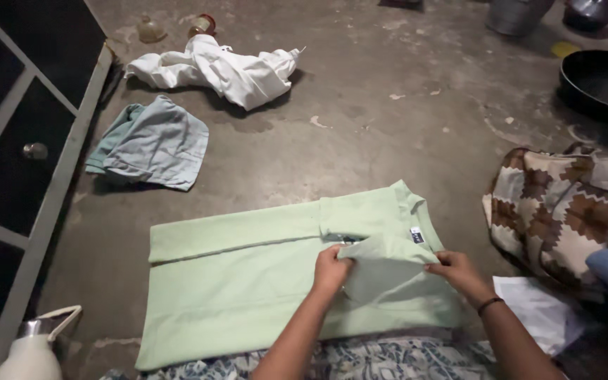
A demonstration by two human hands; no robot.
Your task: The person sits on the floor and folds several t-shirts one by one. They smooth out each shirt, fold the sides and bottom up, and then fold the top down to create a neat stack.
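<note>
A pale green collared shirt point(241, 274) lies spread flat on the concrete floor, its collar toward the right. My left hand point(331, 269) pinches a folded flap of its fabric near the chest. My right hand point(457, 271), with a dark band on the wrist, grips the same flap's other end near the collar label. The flap is lifted slightly between both hands.
A crumpled white garment point(223, 69) and a light blue cloth point(153, 143) lie further back. A dark cabinet point(15, 127) stands on the left, a white bottle point(33, 352) at bottom left. A patterned brown bag point(564, 211), white paper point(540, 309) and a black pan point(603, 81) sit on the right.
</note>
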